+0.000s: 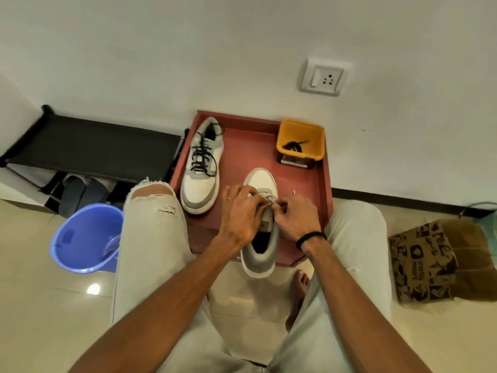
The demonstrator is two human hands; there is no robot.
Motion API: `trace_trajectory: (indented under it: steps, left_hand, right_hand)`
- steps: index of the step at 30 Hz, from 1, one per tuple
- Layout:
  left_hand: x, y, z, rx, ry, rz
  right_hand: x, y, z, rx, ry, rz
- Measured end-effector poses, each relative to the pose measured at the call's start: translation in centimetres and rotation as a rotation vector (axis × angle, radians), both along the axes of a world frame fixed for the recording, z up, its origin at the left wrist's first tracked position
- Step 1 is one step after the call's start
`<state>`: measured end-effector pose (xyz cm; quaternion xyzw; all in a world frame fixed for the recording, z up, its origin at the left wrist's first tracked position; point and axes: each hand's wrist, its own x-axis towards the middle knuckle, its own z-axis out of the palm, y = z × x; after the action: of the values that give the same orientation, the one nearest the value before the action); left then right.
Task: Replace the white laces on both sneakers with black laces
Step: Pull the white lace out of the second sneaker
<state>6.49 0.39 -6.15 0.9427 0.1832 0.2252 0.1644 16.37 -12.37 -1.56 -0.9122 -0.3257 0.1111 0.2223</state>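
On the red tray (309,184), we pinch the white lace (266,198) with both hands (242,211) (294,218); ease it eyelet by eyelet, steadying the sneaker (262,232).

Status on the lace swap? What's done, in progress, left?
Done: the far sneaker on the red tray already wears black laces. In hand: the left hand and right hand are both pinching the white lace on the near sneaker, seemingly pulling it out. Left: finish removing it, then thread the black lace waiting in the yellow tub.
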Motion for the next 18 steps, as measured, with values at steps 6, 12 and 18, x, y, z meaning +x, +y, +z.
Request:
trace_trajectory:
  steps: [6,12,18]
  left_hand:
    - [-2.1,-1.1,1.0,-0.147,-0.033,0.018]
    - [-5.1,-2.0,2.3,-0.389,-0.010,-0.085]
    - [-6.6,-0.6,2.1,-0.740,-0.137,0.284]
  right_hand:
    - [-2.2,-1.4,-0.2,0.108,0.128,-0.147]
    - [-5.4,-3.4,-2.1,0.285,0.217,-0.245]
    - [-6.1,-3.7,-3.1,0.366,0.218,-0.317]
